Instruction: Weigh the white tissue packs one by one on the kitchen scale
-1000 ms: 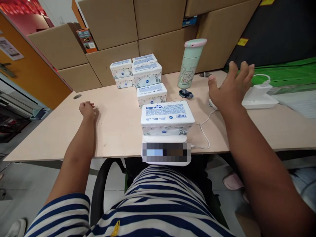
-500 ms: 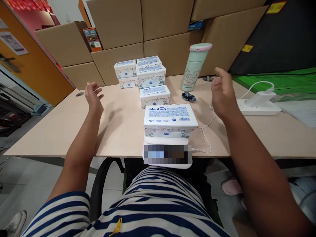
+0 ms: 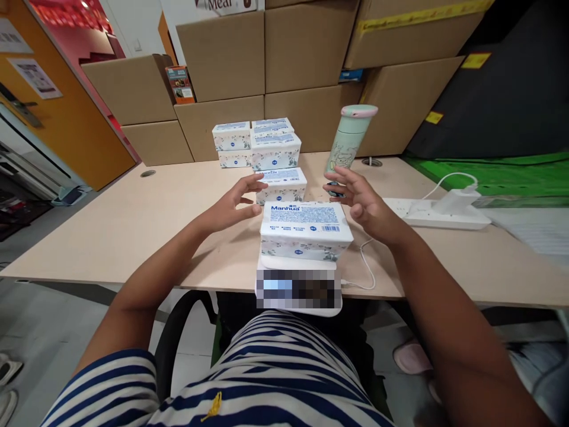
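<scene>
A white Manhua tissue pack lies on a small white scale at the near edge of the desk. My left hand hovers just left of the pack, fingers spread and empty. On the pack's right side my right hand is also open, fingers apart, close to its top corner. Neither hand touches the pack as far as I can see. Behind it sits another tissue pack, and further back a stack of several packs.
A mint green bottle stands behind my right hand, a small dark object partly hidden at its foot. A white power strip with a charger lies at right, its cable running to the scale. Cardboard boxes wall the desk's far side.
Both hands have come inward from the sides of the desk to either side of the tissue pack on the scale. My view has tilted up slightly.
</scene>
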`<state>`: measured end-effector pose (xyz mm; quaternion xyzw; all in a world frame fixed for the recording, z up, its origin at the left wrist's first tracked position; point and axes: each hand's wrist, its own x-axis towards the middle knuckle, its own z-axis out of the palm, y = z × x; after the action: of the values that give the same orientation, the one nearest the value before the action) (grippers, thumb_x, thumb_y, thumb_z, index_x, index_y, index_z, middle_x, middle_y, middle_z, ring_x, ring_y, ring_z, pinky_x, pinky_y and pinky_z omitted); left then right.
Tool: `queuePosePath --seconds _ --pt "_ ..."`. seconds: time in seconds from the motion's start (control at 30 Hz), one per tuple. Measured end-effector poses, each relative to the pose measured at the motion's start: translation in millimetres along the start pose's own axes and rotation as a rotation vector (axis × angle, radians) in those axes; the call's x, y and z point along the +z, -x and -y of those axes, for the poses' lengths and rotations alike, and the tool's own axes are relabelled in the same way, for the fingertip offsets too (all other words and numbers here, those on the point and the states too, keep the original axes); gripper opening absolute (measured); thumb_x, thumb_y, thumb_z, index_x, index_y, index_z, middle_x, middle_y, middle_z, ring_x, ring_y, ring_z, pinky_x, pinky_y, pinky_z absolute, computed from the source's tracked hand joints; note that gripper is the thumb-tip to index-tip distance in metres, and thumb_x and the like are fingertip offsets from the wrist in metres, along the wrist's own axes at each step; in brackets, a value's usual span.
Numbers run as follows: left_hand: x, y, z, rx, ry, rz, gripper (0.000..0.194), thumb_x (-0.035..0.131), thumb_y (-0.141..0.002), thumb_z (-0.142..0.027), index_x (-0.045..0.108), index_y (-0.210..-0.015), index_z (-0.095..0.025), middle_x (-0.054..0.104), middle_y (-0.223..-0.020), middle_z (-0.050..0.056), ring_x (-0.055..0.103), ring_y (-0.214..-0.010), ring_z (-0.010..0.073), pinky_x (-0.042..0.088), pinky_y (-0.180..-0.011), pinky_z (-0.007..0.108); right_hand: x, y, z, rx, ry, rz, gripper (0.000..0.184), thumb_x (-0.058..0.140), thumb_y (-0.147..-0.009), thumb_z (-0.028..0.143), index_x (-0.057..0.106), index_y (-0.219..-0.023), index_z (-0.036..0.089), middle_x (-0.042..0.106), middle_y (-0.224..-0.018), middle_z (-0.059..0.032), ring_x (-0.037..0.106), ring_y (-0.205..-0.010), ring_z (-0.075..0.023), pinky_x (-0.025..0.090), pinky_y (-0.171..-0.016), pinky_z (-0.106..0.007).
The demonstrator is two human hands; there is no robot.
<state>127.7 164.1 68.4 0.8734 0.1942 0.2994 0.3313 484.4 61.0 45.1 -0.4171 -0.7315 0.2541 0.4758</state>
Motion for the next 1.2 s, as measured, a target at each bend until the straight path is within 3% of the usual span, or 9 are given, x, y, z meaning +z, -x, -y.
queuePosePath --seconds 0.17,0.27,0.43,0.53,0.67,0.83,1.2 --pt "9.1 0.3 -8.4 0.007 0.007 0.008 0.063 0.050 -0.106 -0.069 0.045 -0.161 -0.041 0.062 -0.158 0.010 0.057 -0.149 0.0315 0.058 -0.114 0.047 3.3 0.9 -3.3 -0.020 -0.080 0.015 0.106 0.046 -0.078 0.103 0.036 -0.165 0.042 0.045 -0.172 -0.0118 0.051 -0.153 -0.0383 0.046 -0.121 -0.064" --pt "13.0 0.1 -10.5 0.042 -0.005 -0.005 0.058 0.046 -0.108 -0.067 0.049 -0.159 -0.040 0.064 -0.156 0.010 0.062 -0.145 0.0303 0.061 -0.111 0.046 5.4 0.5 -6.8 -0.007 -0.097 0.037 0.108 0.046 -0.077 0.103 0.035 -0.166 0.042 0.046 -0.171 -0.0122 0.049 -0.154 -0.0385 0.044 -0.122 -0.065" --pt "19.9 0.5 -20.4 0.108 -0.125 -0.044 0.037 0.047 -0.111 -0.057 0.075 -0.131 -0.042 0.066 -0.152 0.004 0.061 -0.146 0.0287 0.053 -0.122 0.057 7.8 1.5 -4.0 -0.021 -0.072 0.046 0.104 0.041 -0.079 0.103 0.043 -0.163 0.042 0.057 -0.161 -0.0109 0.049 -0.154 -0.0366 0.038 -0.128 -0.065" --pt "22.5 1.0 -24.9 0.113 -0.115 -0.074 0.042 0.043 -0.111 -0.059 0.079 -0.121 -0.039 0.065 -0.154 0.004 0.057 -0.149 0.0291 0.049 -0.126 0.059 8.2 2.3 0.8 -0.082 -0.062 0.043 0.088 0.030 -0.088 0.099 0.066 -0.146 0.043 0.058 -0.159 -0.0063 0.047 -0.155 -0.0351 0.038 -0.128 -0.065" --pt "24.5 2.5 -27.5 0.124 -0.120 -0.088 0.047 0.040 -0.111 -0.062 0.079 -0.118 -0.035 0.062 -0.156 0.006 0.055 -0.151 0.0292 0.048 -0.127 0.058 10.5 2.2 6.3 -0.142 -0.007 0.001 0.085 0.023 -0.092 0.095 0.085 -0.109 0.039 0.064 -0.153 -0.0047 0.050 -0.152 -0.0360 0.036 -0.129 -0.066" --pt "27.5 3.7 -28.3 0.180 -0.262 -0.079 0.054 0.038 -0.110 -0.065 0.080 -0.116 -0.033 0.063 -0.155 0.006 0.055 -0.149 0.0287 0.047 -0.125 0.058 19.0 -2.1 8.1 -0.171 0.028 -0.036 0.075 0.037 -0.093 0.091 0.085 -0.086 0.034 0.074 -0.136 -0.0081 0.062 -0.139 -0.0359 0.046 -0.122 -0.063" --pt "31.1 -1.5 -29.2 0.246 -0.317 -0.094 0.061 0.031 -0.111 -0.066 0.080 -0.112 -0.030 0.069 -0.150 0.007 0.061 -0.141 0.0272 0.050 -0.118 0.053 22.8 -2.6 17.1 -0.107 0.029 -0.045 0.064 0.044 -0.098 0.084 0.079 -0.081 0.033 0.076 -0.127 -0.0078 0.064 -0.135 -0.0353 0.047 -0.121 -0.066"
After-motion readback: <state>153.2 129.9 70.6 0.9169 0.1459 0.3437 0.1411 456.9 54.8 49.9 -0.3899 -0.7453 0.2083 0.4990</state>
